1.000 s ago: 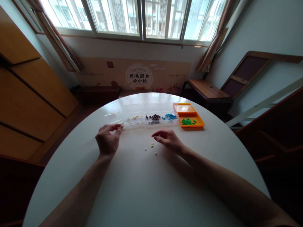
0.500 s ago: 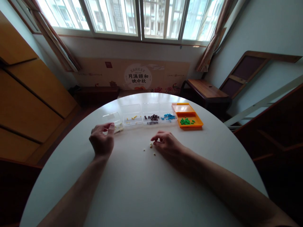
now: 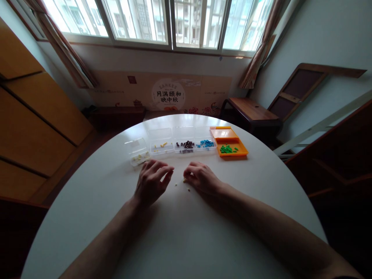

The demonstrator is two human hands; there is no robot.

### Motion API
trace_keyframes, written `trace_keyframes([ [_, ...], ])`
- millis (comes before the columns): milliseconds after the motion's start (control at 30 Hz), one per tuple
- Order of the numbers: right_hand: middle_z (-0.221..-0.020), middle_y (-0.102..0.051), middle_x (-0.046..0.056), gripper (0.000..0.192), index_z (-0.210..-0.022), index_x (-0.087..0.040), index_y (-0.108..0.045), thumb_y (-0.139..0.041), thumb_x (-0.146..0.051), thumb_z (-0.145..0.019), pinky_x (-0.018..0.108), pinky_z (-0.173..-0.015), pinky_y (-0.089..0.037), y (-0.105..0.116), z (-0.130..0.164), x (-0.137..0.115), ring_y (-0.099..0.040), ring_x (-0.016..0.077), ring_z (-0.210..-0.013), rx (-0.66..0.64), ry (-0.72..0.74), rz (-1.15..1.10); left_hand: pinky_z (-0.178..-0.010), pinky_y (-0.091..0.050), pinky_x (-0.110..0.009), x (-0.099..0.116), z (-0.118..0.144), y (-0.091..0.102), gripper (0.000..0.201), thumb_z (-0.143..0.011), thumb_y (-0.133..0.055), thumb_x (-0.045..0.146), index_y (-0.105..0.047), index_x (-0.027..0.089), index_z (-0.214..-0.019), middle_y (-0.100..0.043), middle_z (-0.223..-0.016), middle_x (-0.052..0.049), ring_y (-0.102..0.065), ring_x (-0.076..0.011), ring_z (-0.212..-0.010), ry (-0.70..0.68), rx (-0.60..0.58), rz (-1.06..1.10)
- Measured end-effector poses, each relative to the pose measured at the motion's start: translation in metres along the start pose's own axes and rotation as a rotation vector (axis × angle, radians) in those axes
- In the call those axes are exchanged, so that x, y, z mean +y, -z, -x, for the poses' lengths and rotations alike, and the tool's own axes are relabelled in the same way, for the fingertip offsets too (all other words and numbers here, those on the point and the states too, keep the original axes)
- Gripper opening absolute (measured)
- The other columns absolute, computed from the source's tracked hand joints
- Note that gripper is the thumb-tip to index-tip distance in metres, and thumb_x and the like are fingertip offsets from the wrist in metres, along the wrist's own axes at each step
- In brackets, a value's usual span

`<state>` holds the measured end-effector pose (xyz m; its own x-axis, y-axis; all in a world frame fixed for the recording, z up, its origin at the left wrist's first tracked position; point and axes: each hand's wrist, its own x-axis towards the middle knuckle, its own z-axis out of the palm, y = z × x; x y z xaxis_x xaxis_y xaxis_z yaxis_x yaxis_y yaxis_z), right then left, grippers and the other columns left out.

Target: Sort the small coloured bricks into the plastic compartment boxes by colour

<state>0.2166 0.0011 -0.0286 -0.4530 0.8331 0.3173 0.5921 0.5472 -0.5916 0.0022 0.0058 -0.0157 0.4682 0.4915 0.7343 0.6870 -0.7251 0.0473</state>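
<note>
Mid-bench: right hand (image 3: 200,179) pinched shut on pale bead (image 3: 185,179); left hand (image 3: 152,181) loosely open, empty, hovered beside loose beads (image 3: 176,184). Risked flicking them toward bench (image 3: 261,186) edge.

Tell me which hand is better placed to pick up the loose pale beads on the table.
Right, probably. The right hand has its fingertips at the pale beads on the white table; the left hand hangs open just beside them, touching none.
</note>
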Motion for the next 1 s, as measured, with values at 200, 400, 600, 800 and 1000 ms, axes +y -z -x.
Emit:
trace_keyframes([
  [200,-0.078,-0.058,0.001,0.008,-0.083,-0.015,-0.066,-0.059,-0.019,-0.084,0.022,-0.064,-0.041,0.003,-0.004,-0.005,-0.052,0.0096,-0.066,0.009,-0.125,-0.361,-0.075,-0.043,-0.031,0.006,0.001,0.002,0.011,-0.083,-0.066,0.021,-0.066,0.025,-0.093,-0.067,-0.081,0.000,-0.056,-0.0154,-0.077,-0.106,-0.005,0.060],
  [400,-0.072,-0.060,0.000,0.012,-0.082,-0.014,-0.063,-0.058,-0.025,-0.084,0.023,-0.064,-0.041,0.002,-0.005,-0.012,-0.052,0.0105,-0.067,-0.070,-0.193,-0.627,-0.073,-0.041,-0.031,0.011,-0.001,0.006,0.022,-0.081,-0.066,0.014,-0.065,0.026,-0.099,-0.068,-0.079,0.001,-0.056,-0.0162,-0.080,-0.202,0.028,0.051],
  [600,-0.071,-0.060,0.000,0.017,-0.082,-0.014,-0.062,-0.058,-0.031,-0.082,0.025,-0.067,-0.041,0.004,-0.005,-0.014,-0.051,0.0111,-0.067,-0.101,-0.218,-0.681,-0.074,-0.041,-0.031,0.009,-0.002,0.007,0.025,-0.082,-0.066,0.015,-0.064,0.027,-0.103,-0.069,-0.082,0.001,-0.056,-0.0161,-0.081,-0.208,0.000,0.064],
  [800,-0.071,-0.060,0.000,0.019,-0.081,-0.014,-0.064,-0.059,-0.032,-0.080,0.025,-0.067,-0.041,0.002,-0.006,-0.013,-0.052,0.0113,-0.067,-0.081,-0.231,-0.669,-0.073,-0.041,-0.030,0.010,-0.004,0.008,0.023,-0.083,-0.065,0.013,-0.064,0.026,-0.101,-0.070,-0.082,0.001,-0.057,-0.0152,-0.079,-0.235,0.009,0.073],
  [1000,-0.072,-0.064,0.001,0.018,-0.083,-0.014,-0.067,-0.060,-0.031,-0.081,0.025,-0.065,-0.044,0.000,-0.004,-0.013,-0.056,0.0118,-0.066,-0.024,-0.238,-0.671,-0.073,-0.042,-0.030,0.007,-0.002,0.006,0.019,-0.082,-0.066,0.017,-0.066,0.028,-0.098,-0.070,-0.079,0.002,-0.058,-0.0150,-0.078,-0.181,0.022,0.061],
])
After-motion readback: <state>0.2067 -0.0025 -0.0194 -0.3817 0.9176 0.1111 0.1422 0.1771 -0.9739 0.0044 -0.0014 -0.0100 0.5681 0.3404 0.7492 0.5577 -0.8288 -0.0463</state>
